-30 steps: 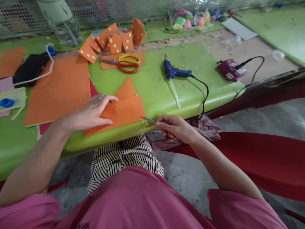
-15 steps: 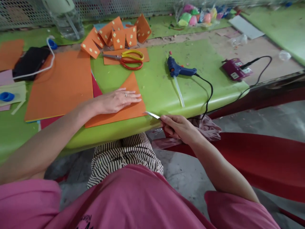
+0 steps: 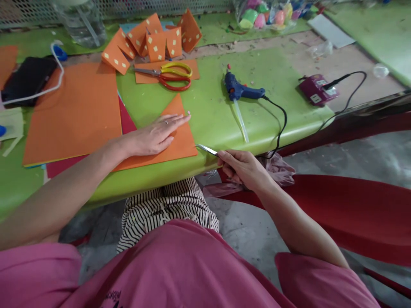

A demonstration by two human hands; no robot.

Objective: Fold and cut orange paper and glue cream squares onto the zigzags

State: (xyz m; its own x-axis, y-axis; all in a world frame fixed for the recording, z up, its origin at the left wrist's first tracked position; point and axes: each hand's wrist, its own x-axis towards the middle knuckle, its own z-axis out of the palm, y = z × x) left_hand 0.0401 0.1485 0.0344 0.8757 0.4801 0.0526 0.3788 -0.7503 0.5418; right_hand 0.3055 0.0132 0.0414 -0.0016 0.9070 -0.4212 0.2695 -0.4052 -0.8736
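My left hand point(image 3: 154, 134), with a ring on one finger, lies flat with its fingers stretched out over an orange foam-like sheet point(image 3: 180, 147) that shows a pointed upper corner. A small pale bit point(image 3: 189, 113) lies by the fingertips. My right hand point(image 3: 239, 169) is closed around a slim tool with a pointed silver blade point(image 3: 208, 149); the fingers hide its handle, so I cannot tell its exact kind. The blade's tip is close to the sheet's lower right corner. Beyond the sheet, scissors point(image 3: 176, 76) with yellow and red handles rest on an orange strip point(image 3: 194, 70).
A blue glue gun point(image 3: 239, 87) lies right of centre, its cord near a purple power socket point(image 3: 317, 90). Orange sheets point(image 3: 75, 109) and a black case point(image 3: 28, 79) are at left. Dotted orange pieces point(image 3: 156, 46), a bottle point(image 3: 85, 25) and a bag of coloured lumps point(image 3: 269, 17) stand behind.
My left hand's fingers have spread and shifted slightly up the orange sheet, uncovering more of its right part. The blade has moved from the sheet's edge slightly to the right.
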